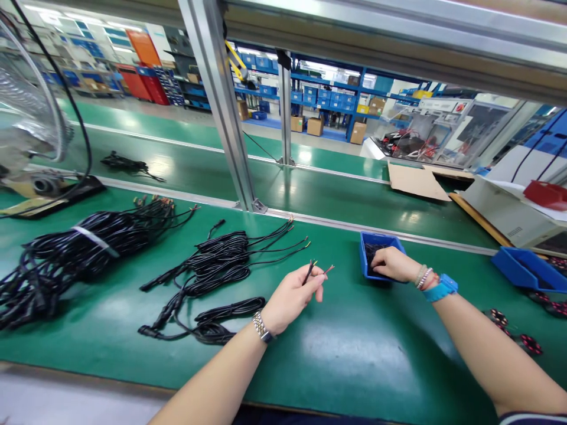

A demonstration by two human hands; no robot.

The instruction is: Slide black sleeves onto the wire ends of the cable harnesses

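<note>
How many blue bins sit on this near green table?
2: one bin with the right hand in it, and a second bin farther right. Others could be hidden beyond the picture's edge.

Glossy green tabletop (345,366); silver aluminium post (217,106) rising from it. Behind: pale grey floor (328,140); blue metal shelving (358,100) holding blue plastic bins (324,95); red box-shaped cabinet (153,87); bright white overhead lights (84,18).

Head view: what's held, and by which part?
Left hand: black cabling, pinched near its coloured wire ends. Right hand: in the blue bin; can't tell if it holds anything.
</note>
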